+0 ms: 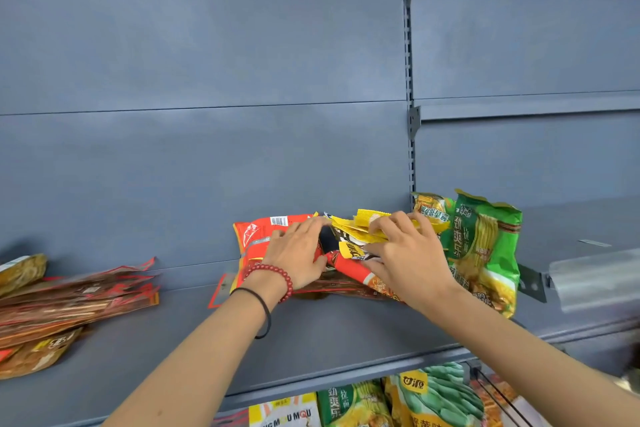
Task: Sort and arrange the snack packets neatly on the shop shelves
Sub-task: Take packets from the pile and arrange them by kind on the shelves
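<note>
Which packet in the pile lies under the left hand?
The red packet with a barcode, leftmost; the right hand grips the yellow packets, the green packet beyond it.

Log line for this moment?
left hand: flat on red packet | right hand: grips yellow packets | green packet: right of both hands | brown packets: stacked far left

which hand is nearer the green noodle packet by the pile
Right. The right hand grips small yellow packets beside the green plastic noodle packet; the left hand rests on the red packet, farther left.
</note>
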